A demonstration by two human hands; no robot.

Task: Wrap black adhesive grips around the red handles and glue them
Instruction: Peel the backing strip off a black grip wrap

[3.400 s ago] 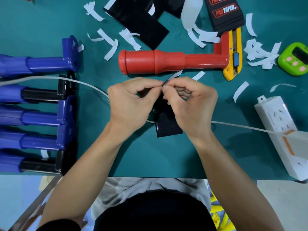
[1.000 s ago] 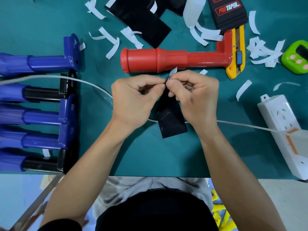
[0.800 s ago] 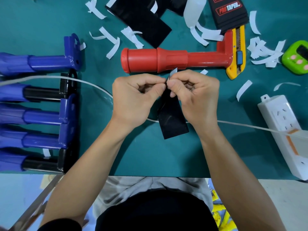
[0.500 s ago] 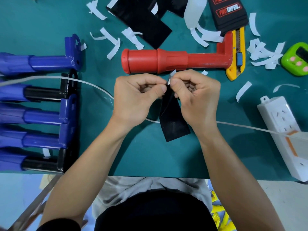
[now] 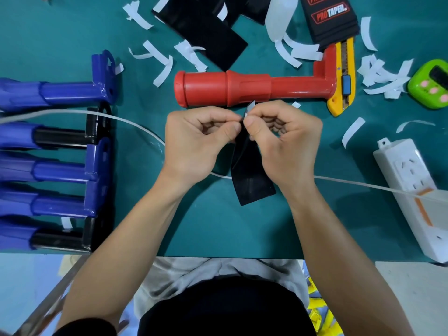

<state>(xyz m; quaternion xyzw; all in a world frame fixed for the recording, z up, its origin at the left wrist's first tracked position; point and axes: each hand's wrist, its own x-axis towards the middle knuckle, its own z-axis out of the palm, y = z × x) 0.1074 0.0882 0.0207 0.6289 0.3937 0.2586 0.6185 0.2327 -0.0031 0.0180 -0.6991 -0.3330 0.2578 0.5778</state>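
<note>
Both hands at frame centre, fingers curled, thumbs and forefingers meeting: left hand [image 5: 196, 141] and right hand [image 5: 286, 144] pinch the top edge of the black grip strip [image 5: 252, 180]. The strip hangs down between the wrists, over the green table [image 5: 218, 226]. A white backing tab [image 5: 249, 108] sticks up at the right fingertips. The red handle [image 5: 254, 87] lies bare just above the hands, its right end beside a yellow utility knife [image 5: 344, 78]. Blue handles [image 5: 60, 93] are stacked at left and a power strip [image 5: 412, 185] sits at right.
</note>
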